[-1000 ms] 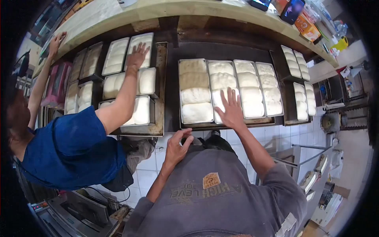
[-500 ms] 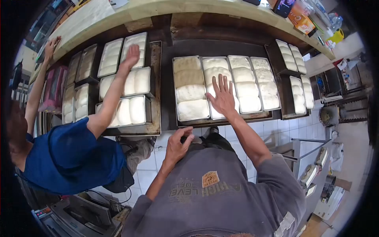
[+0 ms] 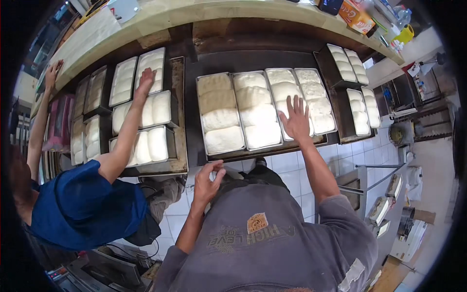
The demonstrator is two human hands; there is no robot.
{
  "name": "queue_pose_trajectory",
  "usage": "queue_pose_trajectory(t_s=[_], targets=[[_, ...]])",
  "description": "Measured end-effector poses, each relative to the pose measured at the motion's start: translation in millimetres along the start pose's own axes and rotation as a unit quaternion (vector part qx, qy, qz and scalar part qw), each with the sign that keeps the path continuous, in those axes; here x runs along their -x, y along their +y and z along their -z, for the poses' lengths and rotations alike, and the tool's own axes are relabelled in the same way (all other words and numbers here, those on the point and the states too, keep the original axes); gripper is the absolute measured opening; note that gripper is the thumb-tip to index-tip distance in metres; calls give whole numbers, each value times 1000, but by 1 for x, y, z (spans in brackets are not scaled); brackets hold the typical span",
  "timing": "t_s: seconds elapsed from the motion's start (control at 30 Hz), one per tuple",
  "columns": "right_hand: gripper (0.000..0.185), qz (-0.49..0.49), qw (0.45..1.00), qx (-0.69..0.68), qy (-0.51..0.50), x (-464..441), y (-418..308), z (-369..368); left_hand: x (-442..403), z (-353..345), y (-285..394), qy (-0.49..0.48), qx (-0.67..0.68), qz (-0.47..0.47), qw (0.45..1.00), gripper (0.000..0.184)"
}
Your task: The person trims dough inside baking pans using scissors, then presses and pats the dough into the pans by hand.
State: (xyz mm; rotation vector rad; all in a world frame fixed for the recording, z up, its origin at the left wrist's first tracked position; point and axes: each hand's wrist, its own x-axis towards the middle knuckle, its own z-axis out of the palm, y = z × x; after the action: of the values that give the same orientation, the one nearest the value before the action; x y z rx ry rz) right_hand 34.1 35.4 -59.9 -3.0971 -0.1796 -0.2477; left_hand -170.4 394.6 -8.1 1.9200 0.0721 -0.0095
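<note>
Below the silver-rimmed rectangular metal tins (image 3: 265,146) of cream-white lobed dough (image 3: 257,113), the cloth shirt (image 3: 272,257) is grey with dark lettering (image 3: 265,236).

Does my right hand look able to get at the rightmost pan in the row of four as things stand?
Probably yes. The right hand is over the third pan, and the rightmost pan sits directly beside it, uncovered, with nothing visible blocking the way.

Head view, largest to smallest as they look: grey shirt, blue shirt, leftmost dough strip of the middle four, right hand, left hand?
1. Grey shirt
2. Blue shirt
3. Leftmost dough strip
Right hand, left hand: too alike to rank.
</note>
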Motion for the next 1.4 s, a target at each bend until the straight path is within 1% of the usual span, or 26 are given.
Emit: queue_pose_trajectory(t_s=[0.03,0.1,0.17,0.2,0.27,0.33,0.37,0.5,0.53,0.57,0.67,0.7,0.77,0.83,0.9,0.93,0.97,1.0,1.03,1.13,1.2,1.23,1.33,1.4], targets=[[79,-2,1000,0,0,-2,4,4,-2,-6,3,-2,-1,-1,1000,33],[79,46,996,0,74,-30,2,13,-16,-20,12,3,3,4,1000,33],[79,83,987,-2,136,-39,-1,21,-18,-33,25,-5,3,17,1000,33],[79,79,987,-4,139,-43,1,19,-20,-42,32,-7,-1,14,1000,33],[80,77,997,9,29,-35,-1,14,-7,-58,50,-42,-26,2,999,32],[80,96,994,28,-51,-74,0,12,-28,-76,63,-46,-47,-32,997,31],[80,104,993,26,-56,-75,4,4,-26,-84,68,-41,-47,-24,998,31],[82,176,983,-25,34,-71,22,-33,-28,-109,83,-23,4,3,1000,32],[82,181,982,-27,41,-88,22,-27,-35,-113,84,-17,2,-2,1000,32],[84,171,981,-41,78,-109,20,-21,-39,-116,84,-9,1,-3,1000,32],[88,132,976,-85,153,-122,19,-5,-21,-129,83,-2,2,21,1000,33],[88,129,976,-88,148,-114,24,-9,-15,-131,84,-5,-1,27,1000,33],[84,136,982,-76,102,-129,33,-10,-27,-129,83,1,-14,8,1000,33],[80,154,986,-59,37,-130,42,-14,-24,-133,84,11,-16,7,1000,33],[80,128,978,-164,26,-94,45,31,-31,-135,85,33,-7,13,999,33],[80,132,977,-164,23,-66,45,32,-31,-135,86,46,1,20,999,32],[80,163,977,-135,3,-33,46,32,-27,-135,87,56,7,31,998,32],[81,194,975,-106,-13,-19,47,31,-27,-136,86,66,13,37,997,32],[81,191,976,-106,-19,-17,47,30,-26,-138,86,62,13,42,997,32],[83,199,970,-131,42,-41,36,27,-39,-144,85,40,7,32,999,32],[84,193,969,-144,54,-30,34,22,-31,-143,87,23,1,36,999,32],[84,214,967,-130,44,-39,35,13,-43,-143,86,16,-8,18,1000,32],[86,268,959,-92,-26,-22,40,-13,-38,-144,86,-19,-30,1,999,33],[85,281,956,-88,-12,-29,38,-3,-43,-142,85,-14,-30,-8,999,33]])
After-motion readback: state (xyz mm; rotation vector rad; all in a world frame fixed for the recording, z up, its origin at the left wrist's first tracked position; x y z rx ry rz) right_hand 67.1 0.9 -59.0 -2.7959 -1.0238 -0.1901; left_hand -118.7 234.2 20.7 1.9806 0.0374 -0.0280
